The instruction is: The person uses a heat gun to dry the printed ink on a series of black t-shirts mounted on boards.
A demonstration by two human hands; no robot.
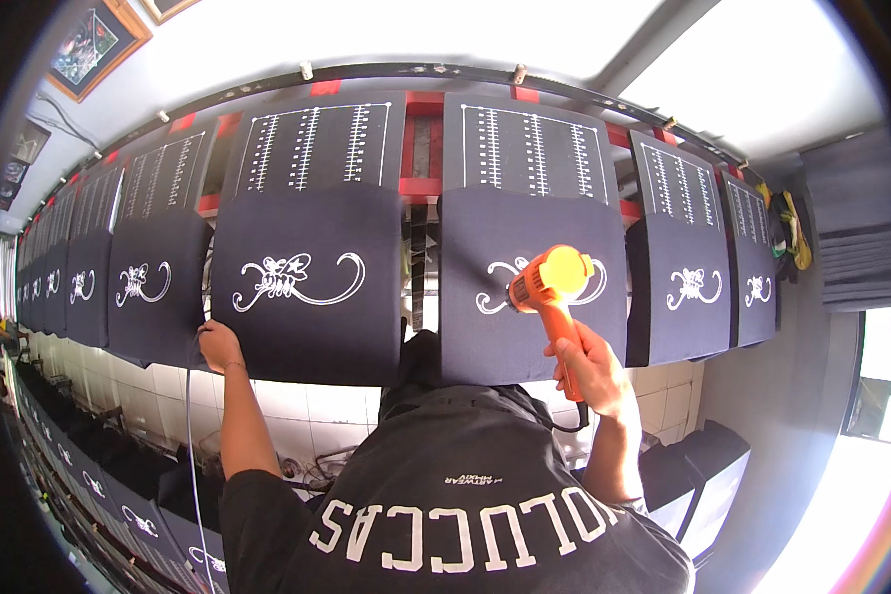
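Note:
An orange heat gun (562, 322) is in my right hand (598, 376), my fingers wrapped round its handle. Its dark nozzle points down and left over the white scroll print on a black cloth panel (495, 351), covering part of that print. A black cord hangs from the handle's end. To the left, my left hand (222, 346) is closed round a thin pale cord (189, 426), beside the lower left corner of another printed black cloth panel (297, 342). The cord trails downward from that hand.
More black printed panels (153, 327) lie on boards with white ruled scales (312, 148), in a long row on a red frame (424, 185). A second row of panels (134, 500) stands at the lower left. Cloths (790, 233) hang at the right end.

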